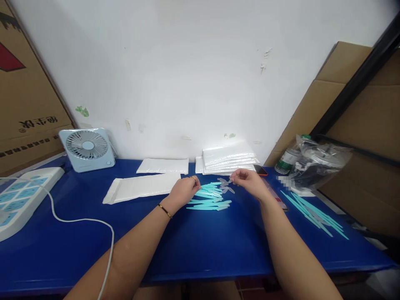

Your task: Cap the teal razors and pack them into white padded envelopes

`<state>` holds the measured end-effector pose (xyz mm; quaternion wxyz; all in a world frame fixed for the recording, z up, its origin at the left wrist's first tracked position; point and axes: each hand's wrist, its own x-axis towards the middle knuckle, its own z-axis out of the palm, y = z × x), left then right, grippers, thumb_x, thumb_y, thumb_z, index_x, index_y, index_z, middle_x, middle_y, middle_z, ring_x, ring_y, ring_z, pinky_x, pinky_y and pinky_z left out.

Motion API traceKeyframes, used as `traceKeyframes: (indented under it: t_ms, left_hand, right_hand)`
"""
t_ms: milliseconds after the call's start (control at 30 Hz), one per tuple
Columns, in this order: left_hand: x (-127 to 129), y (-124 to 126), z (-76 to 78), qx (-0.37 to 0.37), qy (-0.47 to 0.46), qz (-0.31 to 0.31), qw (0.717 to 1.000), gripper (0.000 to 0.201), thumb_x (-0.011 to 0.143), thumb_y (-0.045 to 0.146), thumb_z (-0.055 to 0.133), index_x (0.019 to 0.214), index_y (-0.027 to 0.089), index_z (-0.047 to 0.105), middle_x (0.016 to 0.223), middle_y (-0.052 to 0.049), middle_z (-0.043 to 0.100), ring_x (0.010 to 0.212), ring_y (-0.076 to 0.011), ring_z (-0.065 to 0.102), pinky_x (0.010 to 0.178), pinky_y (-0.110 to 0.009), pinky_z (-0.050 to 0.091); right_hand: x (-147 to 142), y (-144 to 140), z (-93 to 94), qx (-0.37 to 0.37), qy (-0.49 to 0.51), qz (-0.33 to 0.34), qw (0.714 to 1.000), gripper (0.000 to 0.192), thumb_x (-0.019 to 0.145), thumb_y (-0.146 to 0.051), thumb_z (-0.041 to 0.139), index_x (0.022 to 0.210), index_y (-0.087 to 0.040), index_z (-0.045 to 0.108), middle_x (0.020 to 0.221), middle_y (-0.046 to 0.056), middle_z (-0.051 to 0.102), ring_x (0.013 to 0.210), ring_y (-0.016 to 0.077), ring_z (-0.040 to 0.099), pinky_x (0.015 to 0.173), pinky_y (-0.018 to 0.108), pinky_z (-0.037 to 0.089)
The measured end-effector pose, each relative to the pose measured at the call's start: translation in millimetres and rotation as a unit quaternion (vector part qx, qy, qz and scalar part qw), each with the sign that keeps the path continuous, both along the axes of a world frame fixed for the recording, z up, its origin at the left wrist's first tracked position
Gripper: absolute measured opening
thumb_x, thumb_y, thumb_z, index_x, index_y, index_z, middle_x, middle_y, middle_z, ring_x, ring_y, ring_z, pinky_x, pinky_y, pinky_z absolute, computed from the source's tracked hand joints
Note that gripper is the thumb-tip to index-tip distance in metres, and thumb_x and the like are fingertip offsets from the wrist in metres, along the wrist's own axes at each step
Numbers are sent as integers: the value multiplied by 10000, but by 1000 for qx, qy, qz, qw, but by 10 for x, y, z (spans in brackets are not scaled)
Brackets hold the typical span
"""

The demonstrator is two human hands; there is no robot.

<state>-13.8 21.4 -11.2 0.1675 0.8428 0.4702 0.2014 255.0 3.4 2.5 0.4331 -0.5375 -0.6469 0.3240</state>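
We had both hands over the blue table point(200, 250), right at the pile of teal strips point(208, 198). Our left hand point(183, 191) sat at the pile's left edge, fingers curled in and touching the nearest strips; whether they pinched one we could not tell, too small to read. Our right hand point(248, 181) hovered just past the pile's right end, thumb and forefinger drawn together on something small and pale, one of the clear tabs point(225, 184) lying at the pile's far right corner, by the look of it.

The strips lay with their long axes mostly across us, left to right, fanned a little, so the ends pointed toward each hand. The left hand was touching the pile, while the right was just beside the tabs and so nearer to them.

Behind the pile, against the wall, stood a stack of white pouches point(228, 160), with flat white bags point(142, 187) off to the left. A second bunch of teal strips point(314, 214) lay well apart on the right, running diagonally away from us, near a clear plastic bag point(321, 162). A small fan point(87, 148) stood far left.
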Motion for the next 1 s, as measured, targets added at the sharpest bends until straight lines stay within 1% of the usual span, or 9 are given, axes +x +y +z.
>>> traceKeyframes:
  t_ms: [67,133,300,467,667,800,900,933,1000]
  left_hand:
    - [-9,4,2,-1,0,1,1000,161,864,321,460,817,208,564,770,-12,660,724,-172,608,572,-256,372]
    - [-12,6,4,-5,1,1,1000,165,866,322,456,818,208,564,768,-11,656,731,-174,612,575,-257,377]
    - [-14,2,10,-15,0,0,1000,166,864,326,457,814,210,564,770,-8,651,749,-175,616,579,-258,387]
    - [-24,-5,13,-15,-14,-2,1000,172,861,341,457,811,213,560,770,-5,650,730,-171,601,576,-255,378]
    - [-18,9,1,-15,-24,-6,1000,168,855,334,467,815,209,572,755,-2,643,709,-163,585,572,-249,370]
    - [19,-10,1,-27,-30,-21,999,165,844,335,483,835,200,577,729,3,633,662,-146,572,553,-240,363]
    - [51,-46,-4,-49,-15,-45,998,168,830,344,502,840,202,592,744,2,646,664,-141,576,562,-230,375]
    - [59,-57,-8,-56,-4,-58,997,169,827,345,507,830,204,600,748,1,653,669,-140,580,570,-227,378]
    - [71,-68,-19,-58,26,-83,994,168,821,345,522,797,209,618,745,5,661,674,-138,584,590,-225,384]
  right_hand:
    - [-24,-19,20,-20,26,16,999,311,628,-398,737,800,-156,645,747,42,678,714,166,634,683,291,496]
    - [-37,-24,17,-46,57,30,997,364,619,-408,750,860,-151,660,772,52,696,736,177,653,723,315,510]
    - [-75,-22,12,-59,83,38,994,450,631,-485,736,901,-136,648,701,50,688,616,166,652,621,305,532]
    - [-110,1,-12,-66,75,41,994,417,692,-550,670,733,-141,599,586,39,660,489,136,615,498,251,494]
    - [-177,21,-77,-81,55,66,993,438,704,-572,645,729,-138,589,578,27,652,481,130,619,472,232,475]
    - [-290,-30,-49,-104,54,102,988,431,711,-566,636,722,-138,588,563,24,649,488,132,621,495,240,481]
    - [-281,-53,-18,-121,24,137,983,411,736,-548,617,759,-138,606,600,32,658,518,140,629,505,241,476]
    - [-243,-48,-16,-116,-2,128,985,405,754,-543,596,775,-140,613,593,29,652,513,138,621,494,235,461]
    - [-125,-18,-32,-89,-83,68,990,384,796,-520,542,778,-146,627,551,14,620,478,125,584,477,227,420]
